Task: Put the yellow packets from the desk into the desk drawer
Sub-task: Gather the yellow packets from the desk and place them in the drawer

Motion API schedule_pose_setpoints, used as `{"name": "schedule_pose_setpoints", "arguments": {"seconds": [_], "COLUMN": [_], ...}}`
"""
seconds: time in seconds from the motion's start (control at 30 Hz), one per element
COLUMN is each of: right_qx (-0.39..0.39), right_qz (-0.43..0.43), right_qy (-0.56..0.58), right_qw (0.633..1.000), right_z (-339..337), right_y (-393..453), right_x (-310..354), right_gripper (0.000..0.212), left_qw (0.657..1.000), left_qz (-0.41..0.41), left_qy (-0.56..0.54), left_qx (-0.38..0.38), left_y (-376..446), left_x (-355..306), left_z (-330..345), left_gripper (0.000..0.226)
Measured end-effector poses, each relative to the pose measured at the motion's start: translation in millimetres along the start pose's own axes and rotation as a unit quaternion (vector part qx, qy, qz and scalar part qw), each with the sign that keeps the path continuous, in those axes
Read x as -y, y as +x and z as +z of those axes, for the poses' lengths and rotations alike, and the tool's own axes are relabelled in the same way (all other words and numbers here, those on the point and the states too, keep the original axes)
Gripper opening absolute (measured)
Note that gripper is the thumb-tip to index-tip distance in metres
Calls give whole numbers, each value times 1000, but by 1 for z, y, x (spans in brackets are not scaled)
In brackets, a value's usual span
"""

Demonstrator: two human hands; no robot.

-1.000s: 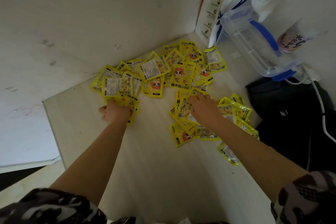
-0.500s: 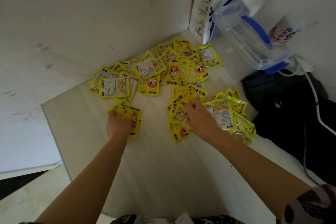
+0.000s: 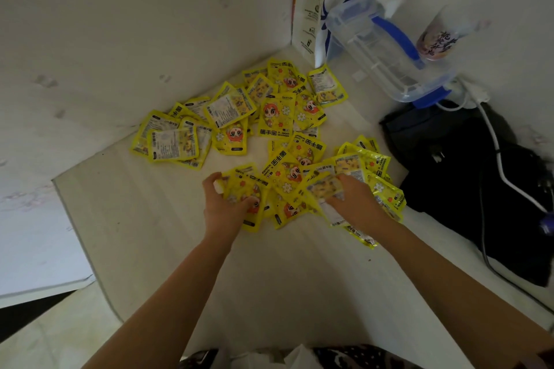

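Yellow packets (image 3: 239, 117): strewn toward worktop (image 3: 150, 234) far corner. Left hand (image 3: 223, 204) and right hand (image 3: 356, 201) each grasp near packets. Right edge: clear jug (image 3: 377, 48), black bag (image 3: 467, 171), white cable (image 3: 494, 144).

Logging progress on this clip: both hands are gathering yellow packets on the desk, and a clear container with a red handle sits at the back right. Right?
Not quite: the head view shows the clear container has a blue handle, not red. The left hand and right hand are indeed on the yellow packets on the desk.
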State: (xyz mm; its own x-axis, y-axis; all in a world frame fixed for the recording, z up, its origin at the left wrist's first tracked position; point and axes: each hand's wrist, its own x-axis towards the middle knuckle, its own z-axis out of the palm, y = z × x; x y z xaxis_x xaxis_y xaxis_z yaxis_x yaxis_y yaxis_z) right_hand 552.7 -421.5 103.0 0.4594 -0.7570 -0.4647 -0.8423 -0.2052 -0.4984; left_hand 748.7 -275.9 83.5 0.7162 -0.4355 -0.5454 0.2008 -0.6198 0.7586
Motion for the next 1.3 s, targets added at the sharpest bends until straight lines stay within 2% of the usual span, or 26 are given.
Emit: {"name": "schedule_pose_setpoints", "arguments": {"seconds": [0.1,0.13,0.17,0.27,0.33,0.5,0.8,0.97,1.1,1.2,1.3], "right_qx": [-40,-47,-51,-71,-81,-94,-121,-102,-87,-94,-84], "right_qz": [76,88,98,109,113,111,150,156,155,157,166], "right_qy": [94,118,136,151,158,158,162,202,274,311,337], "right_qw": [992,988,985,980,978,977,968,962,945,933,923], "right_z": [-7,-6,-5,4,12,31,34,29,25,22,20], "right_y": [2,2,3,4,6,15,23,19,13,4,-10], "right_x": [-5,-5,-4,-1,4,13,12,12,5,-3,-12], "right_gripper": [38,37,36,36,35,39,47,49,30,28,27], "left_qw": [999,998,997,996,994,993,992,990,985,980,977], "left_qz": [-21,-32,-42,-65,-75,-84,-88,-86,-88,-90,-81], "left_qy": [-34,-42,-48,-39,-50,-66,-80,-110,-149,-180,-199], "left_qx": [28,35,41,55,57,49,34,33,14,-5,7], "left_y": [0,0,0,2,6,12,9,2,-5,-12,-21], "left_x": [-13,-17,-21,-27,-27,-25,-19,-16,-7,1,10], "left_z": [18,25,31,47,55,65,67,62,53,43,32], "left_gripper": [98,99,92,43,34,36,28,28,26,28,36]}}
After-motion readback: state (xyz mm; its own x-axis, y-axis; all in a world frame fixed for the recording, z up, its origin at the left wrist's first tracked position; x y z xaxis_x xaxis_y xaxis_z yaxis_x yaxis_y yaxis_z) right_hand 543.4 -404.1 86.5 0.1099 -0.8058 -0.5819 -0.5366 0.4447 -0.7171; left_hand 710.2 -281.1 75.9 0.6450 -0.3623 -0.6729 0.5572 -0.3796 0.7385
